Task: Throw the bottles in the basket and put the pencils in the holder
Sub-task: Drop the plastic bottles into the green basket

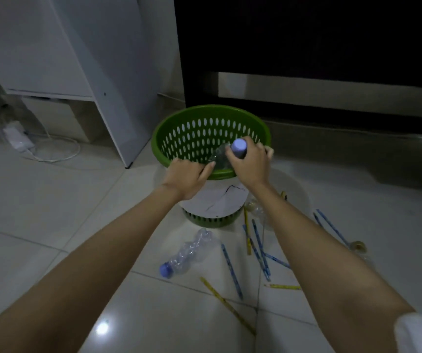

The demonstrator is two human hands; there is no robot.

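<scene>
Holding a clear bottle [221, 156] with a purple cap over the green basket [192, 115], the right hand [249, 165] has its fingers wrapped tight around the bottle's neck. The bottle tips down into the basket's open top. The left hand [188, 178] rests on the near rim of the basket, its fingers curled over the edge and gripping it. The basket stands on the shiny white floor [52, 200] and has a white paper band around its lower side. A second bottle [187, 252], squashed and with a purple cap, lies on the floor near the basket. Blue pencils [231, 271] and yellow pencils [226, 304] lie scattered on the floor beside it. A roll of tape [357, 245] sits off to the right. A white cabinet [52, 47] stands at the back left.
</scene>
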